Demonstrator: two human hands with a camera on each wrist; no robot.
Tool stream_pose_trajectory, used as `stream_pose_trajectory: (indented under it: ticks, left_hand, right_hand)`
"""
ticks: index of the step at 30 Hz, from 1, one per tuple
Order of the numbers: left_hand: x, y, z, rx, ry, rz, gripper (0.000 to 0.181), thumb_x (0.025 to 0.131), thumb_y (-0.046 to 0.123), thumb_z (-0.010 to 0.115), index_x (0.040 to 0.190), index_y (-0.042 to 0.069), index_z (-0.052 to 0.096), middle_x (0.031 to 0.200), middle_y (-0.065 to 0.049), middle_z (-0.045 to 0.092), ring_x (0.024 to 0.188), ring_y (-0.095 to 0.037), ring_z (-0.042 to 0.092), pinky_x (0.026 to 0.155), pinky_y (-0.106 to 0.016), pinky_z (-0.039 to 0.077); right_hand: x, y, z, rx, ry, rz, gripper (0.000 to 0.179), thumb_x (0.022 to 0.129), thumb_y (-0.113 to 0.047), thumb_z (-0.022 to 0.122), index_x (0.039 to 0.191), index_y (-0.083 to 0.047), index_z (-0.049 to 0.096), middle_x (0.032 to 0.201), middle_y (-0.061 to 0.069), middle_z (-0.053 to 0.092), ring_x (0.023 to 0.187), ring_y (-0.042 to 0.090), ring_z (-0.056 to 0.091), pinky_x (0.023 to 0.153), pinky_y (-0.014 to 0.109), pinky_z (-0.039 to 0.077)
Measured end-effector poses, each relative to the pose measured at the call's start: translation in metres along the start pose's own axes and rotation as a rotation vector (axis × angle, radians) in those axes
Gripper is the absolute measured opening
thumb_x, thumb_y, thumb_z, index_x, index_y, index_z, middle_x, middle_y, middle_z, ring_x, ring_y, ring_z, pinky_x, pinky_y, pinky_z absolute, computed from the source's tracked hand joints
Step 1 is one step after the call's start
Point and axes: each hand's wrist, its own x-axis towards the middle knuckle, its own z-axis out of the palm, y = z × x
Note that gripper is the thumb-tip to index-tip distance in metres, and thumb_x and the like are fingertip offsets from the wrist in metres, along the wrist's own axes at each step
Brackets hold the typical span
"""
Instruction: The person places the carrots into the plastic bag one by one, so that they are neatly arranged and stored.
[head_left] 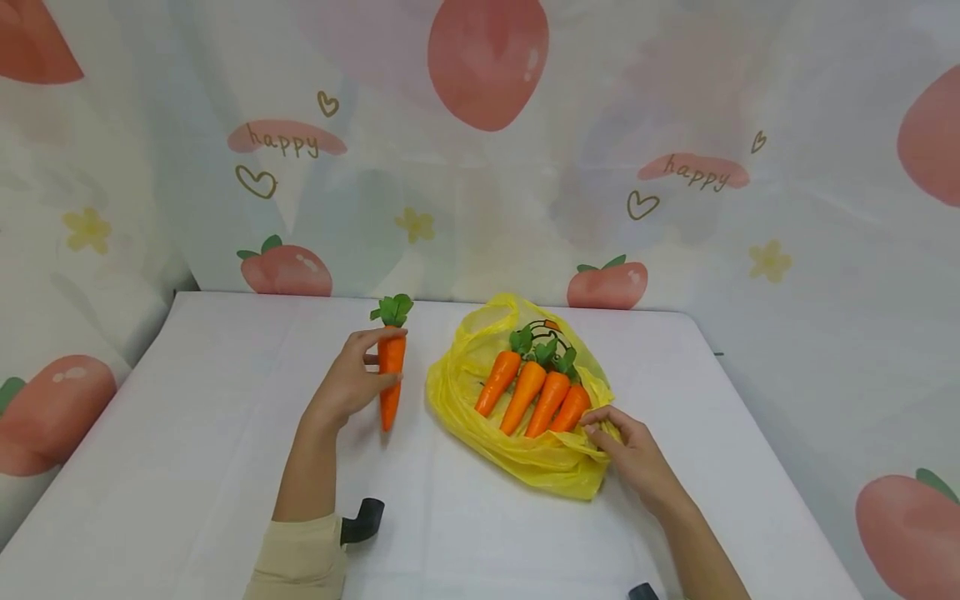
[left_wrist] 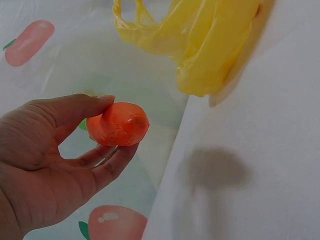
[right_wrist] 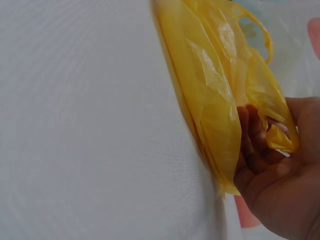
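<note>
An orange carrot point(head_left: 391, 367) with a green leafy top is pinched between the thumb and fingers of my left hand point(head_left: 348, 383), its tip pointing down. The left wrist view has this carrot point(left_wrist: 120, 125) end-on, with a shadow on the table below. To its right lies a yellow plastic bag point(head_left: 468, 433), its mouth spread wide. Several more carrots point(head_left: 525, 392) rest side by side in it, tops toward the far side. My right hand point(head_left: 637, 454) grips the bag's near right edge; in the right wrist view its curled fingers are partly behind the yellow plastic point(right_wrist: 212, 90).
Under everything is a white-covered table point(head_left: 187, 433). A curtain point(head_left: 480, 200) printed with peaches and the word "happy" hangs behind and at both sides. A black camera mount point(head_left: 363, 521) sticks out from the left sleeve point(head_left: 300, 557).
</note>
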Motion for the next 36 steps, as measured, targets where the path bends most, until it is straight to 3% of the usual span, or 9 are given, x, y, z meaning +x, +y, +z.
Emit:
stream_pose_trajectory:
  ticks: [14, 24, 36]
  left_hand:
    - [-0.009, 0.031, 0.007, -0.039, -0.030, 0.093, 0.063, 0.091, -0.001, 0.076, 0.143, 0.029, 0.062, 0.152, -0.009, 0.037, 0.124, -0.040, 0.050, 0.087, -0.044, 0.058]
    - [-0.008, 0.052, 0.027, -0.029, -0.087, 0.186, 0.061, 0.090, -0.003, 0.076, 0.144, 0.024, 0.062, 0.150, -0.008, 0.040, 0.123, -0.037, 0.051, 0.097, -0.045, 0.054]
    - [-0.010, 0.083, 0.048, 0.021, -0.159, 0.222, 0.060, 0.091, 0.000, 0.077, 0.142, 0.027, 0.064, 0.154, -0.005, 0.039, 0.128, -0.033, 0.051, 0.098, -0.042, 0.054]
  right_hand:
    - [-0.001, 0.000, -0.001, 0.032, -0.006, -0.035, 0.020, 0.106, -0.015, 0.059, 0.119, -0.001, 0.066, 0.114, 0.013, 0.060, 0.108, 0.027, 0.050, 0.085, 0.024, 0.049]
    - [-0.004, 0.001, -0.003, 0.013, 0.006, -0.025, 0.020, 0.106, -0.013, 0.059, 0.121, -0.002, 0.066, 0.117, 0.012, 0.062, 0.109, 0.026, 0.050, 0.085, 0.024, 0.049]
    - [0.000, 0.005, -0.001, 0.022, -0.016, -0.071, 0.018, 0.106, -0.014, 0.059, 0.117, -0.002, 0.067, 0.114, 0.014, 0.061, 0.109, 0.028, 0.051, 0.086, 0.024, 0.049]
